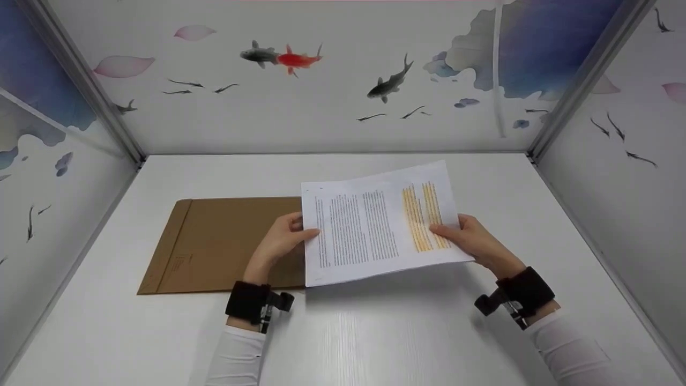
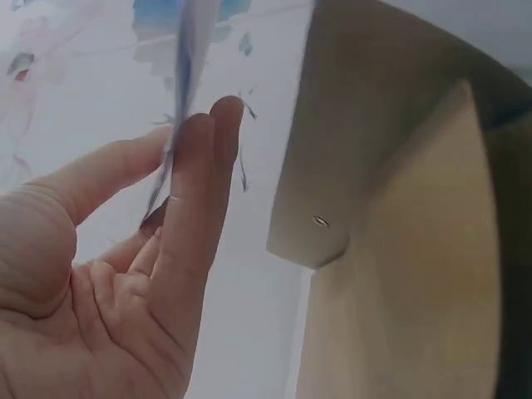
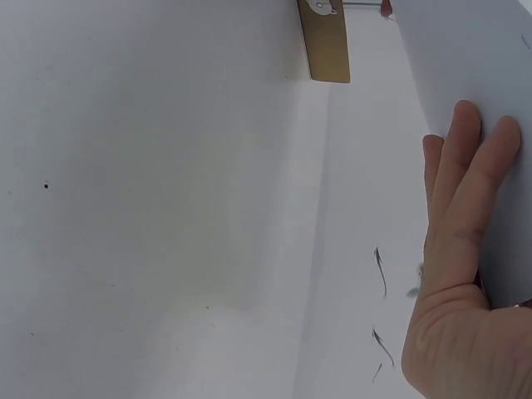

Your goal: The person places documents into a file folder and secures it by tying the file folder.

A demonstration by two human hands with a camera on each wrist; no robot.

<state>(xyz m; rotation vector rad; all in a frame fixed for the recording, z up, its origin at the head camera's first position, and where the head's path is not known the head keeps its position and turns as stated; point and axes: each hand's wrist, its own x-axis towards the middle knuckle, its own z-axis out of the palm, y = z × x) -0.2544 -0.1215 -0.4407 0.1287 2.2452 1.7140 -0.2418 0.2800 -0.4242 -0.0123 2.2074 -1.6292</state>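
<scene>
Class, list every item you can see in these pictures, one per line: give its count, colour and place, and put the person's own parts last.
Sheets of paper: a thin stack, exact count unclear, white with black print and orange highlighted lines, held above the table between both hands.
Envelope: one, brown, flat on the table, left of the paper.
Table: one, white, inside the booth.
Booth walls: three, white with painted fish and petals, around the table.
Wrist straps: two, black, one on each wrist.
Left hand: one, pinching the paper's left edge.
Right hand: one, holding the paper's right edge.
</scene>
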